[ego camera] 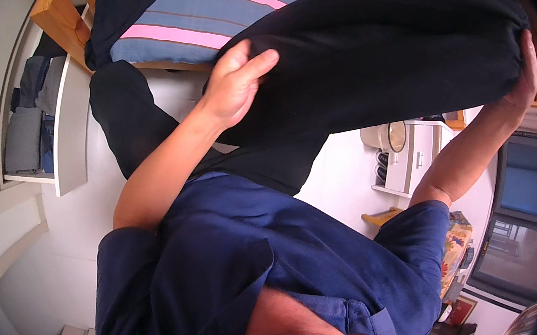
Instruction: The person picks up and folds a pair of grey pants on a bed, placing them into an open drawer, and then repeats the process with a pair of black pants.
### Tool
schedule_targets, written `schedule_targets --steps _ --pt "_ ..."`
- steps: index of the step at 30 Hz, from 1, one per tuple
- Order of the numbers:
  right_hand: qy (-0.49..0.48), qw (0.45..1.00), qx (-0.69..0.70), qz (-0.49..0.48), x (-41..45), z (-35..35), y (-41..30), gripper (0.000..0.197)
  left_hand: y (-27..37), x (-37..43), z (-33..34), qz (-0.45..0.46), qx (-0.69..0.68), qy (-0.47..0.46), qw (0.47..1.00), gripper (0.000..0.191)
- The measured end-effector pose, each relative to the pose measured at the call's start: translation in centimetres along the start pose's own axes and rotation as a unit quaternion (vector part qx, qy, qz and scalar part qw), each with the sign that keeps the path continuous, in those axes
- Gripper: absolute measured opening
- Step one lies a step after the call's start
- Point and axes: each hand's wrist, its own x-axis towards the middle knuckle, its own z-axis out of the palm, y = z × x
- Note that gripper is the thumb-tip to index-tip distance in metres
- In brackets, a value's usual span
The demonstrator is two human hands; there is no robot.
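Observation:
A black cloth garment (376, 56), probably trousers, is stretched sideways in front of me, above my lap. My left hand (237, 82) grips its near-left end, thumb lying over the cloth and the other fingers curled, partly hidden. At the far right end my right hand (525, 67) holds the gathered edge, its fingers pressed along the outside; the rest of that hand is behind the fabric. My own legs are in black trousers (123, 110), and a navy shirt (234, 212) covers my torso.
A bed with a striped sheet (207, 13) and a wooden post (59, 29) stands ahead; dark cloth (121, 16) hangs over its corner. On the left, an open white drawer (67, 128) holds folded clothes (23, 141). A white cabinet (417, 155) stands right, near a glazed door (519, 216).

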Motion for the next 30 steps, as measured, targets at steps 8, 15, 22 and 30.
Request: schedule_targets --steps 8,15,22,30 --pt "0.045 0.979 -0.169 0.105 -1.9 -0.9 4.8 0.044 4.1 -2.8 -1.1 0.151 0.327 0.107 0.927 0.025" --pt "0.067 0.983 -0.141 0.099 -4.0 1.9 5.4 0.047 3.8 -2.9 -2.1 0.073 0.307 0.194 0.929 0.024" --pt "0.073 0.972 -0.171 0.146 -3.5 3.2 6.3 0.041 3.8 -3.5 -1.5 0.050 0.154 0.162 0.973 0.033" --pt "-0.020 0.990 -0.108 0.093 -2.5 2.3 9.2 0.039 6.3 -2.7 -2.6 0.093 0.480 0.088 0.868 0.045"
